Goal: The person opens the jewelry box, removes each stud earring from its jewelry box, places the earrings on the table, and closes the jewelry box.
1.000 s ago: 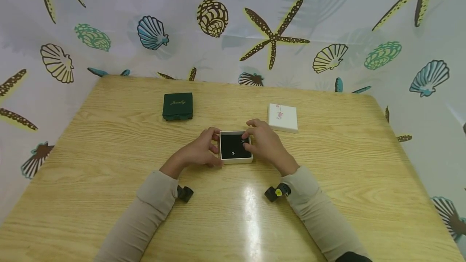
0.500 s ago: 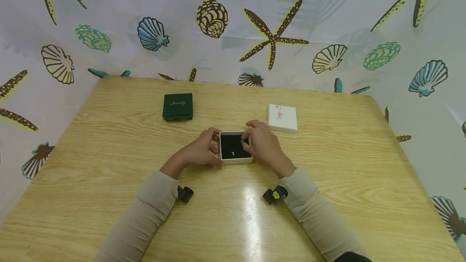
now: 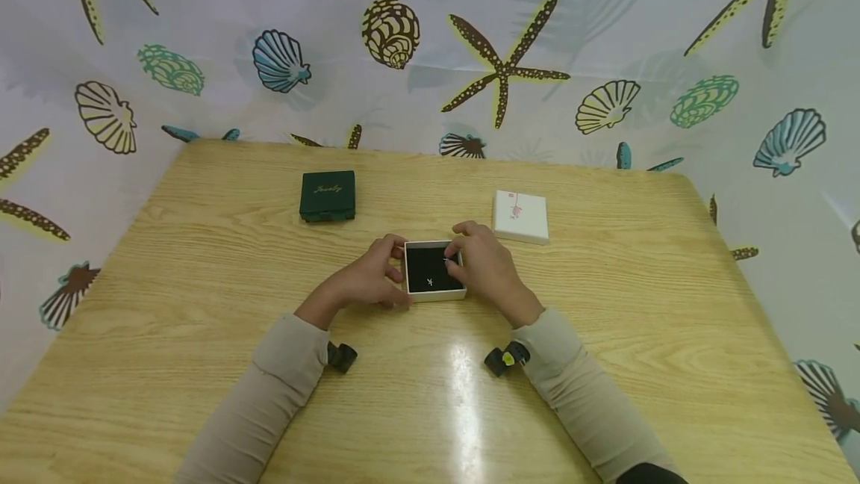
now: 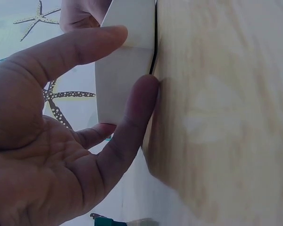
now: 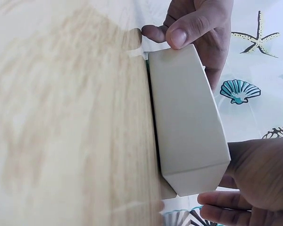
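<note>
A small white open box point(image 3: 437, 296) with a black pad point(image 3: 422, 264) inside sits on the table. My left hand point(image 3: 369, 275) grips its left end, and in the left wrist view its fingertips lie on the white box wall point(image 4: 127, 61). One small silver earring point(image 3: 430, 282) rests on the pad near the front. My right hand point(image 3: 487, 264) reaches over the right rim, its thumb and forefinger pinching a second silver earring point(image 3: 446, 259) that is mostly hidden between the fingertips. The right wrist view shows the box's outer side point(image 5: 188, 113), with the right hand point(image 5: 269, 174) behind it.
A dark green box point(image 3: 328, 196) with gold lettering stands at the back left of the wooden table point(image 3: 235, 245). A white lid point(image 3: 521, 216) with a pink print lies just behind the right hand. A shell-patterned cloth point(image 3: 336, 110) hangs behind the table.
The right thumb and forefinger have closed in on the farther earring, which now shows less. The left hand and the box have stayed in place.
</note>
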Available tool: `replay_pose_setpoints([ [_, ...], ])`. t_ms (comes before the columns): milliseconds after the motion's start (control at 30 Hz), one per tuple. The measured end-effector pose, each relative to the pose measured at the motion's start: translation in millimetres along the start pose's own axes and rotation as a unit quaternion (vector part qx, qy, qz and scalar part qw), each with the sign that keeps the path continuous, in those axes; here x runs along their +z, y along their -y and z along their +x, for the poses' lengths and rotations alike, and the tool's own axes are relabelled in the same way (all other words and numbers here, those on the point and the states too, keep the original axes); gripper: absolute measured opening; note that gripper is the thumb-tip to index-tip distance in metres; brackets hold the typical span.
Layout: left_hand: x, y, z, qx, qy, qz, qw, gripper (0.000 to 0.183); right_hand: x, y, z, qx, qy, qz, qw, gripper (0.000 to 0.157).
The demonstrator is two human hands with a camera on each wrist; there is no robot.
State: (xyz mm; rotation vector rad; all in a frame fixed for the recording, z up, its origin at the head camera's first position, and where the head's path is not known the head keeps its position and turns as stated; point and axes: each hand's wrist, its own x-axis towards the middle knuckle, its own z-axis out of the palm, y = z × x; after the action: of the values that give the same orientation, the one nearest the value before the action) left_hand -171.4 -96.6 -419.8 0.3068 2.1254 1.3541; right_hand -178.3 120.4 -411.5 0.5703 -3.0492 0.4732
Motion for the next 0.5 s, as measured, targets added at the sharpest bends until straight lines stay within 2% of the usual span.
replay_pose_setpoints([
  [200,0.4,-1.4,-0.7,0.002,0.000,-0.002,1.0000,0.091,1.4,-0.5,0.2,-0.002,-0.002,0.002,1.000,0.011],
  [500,-0.4,0.3,-0.7,0.005,0.002,-0.003,1.0000,0.091,2.8,-1.9,1.2,-0.028,-0.023,-0.023,0.999,0.011],
])
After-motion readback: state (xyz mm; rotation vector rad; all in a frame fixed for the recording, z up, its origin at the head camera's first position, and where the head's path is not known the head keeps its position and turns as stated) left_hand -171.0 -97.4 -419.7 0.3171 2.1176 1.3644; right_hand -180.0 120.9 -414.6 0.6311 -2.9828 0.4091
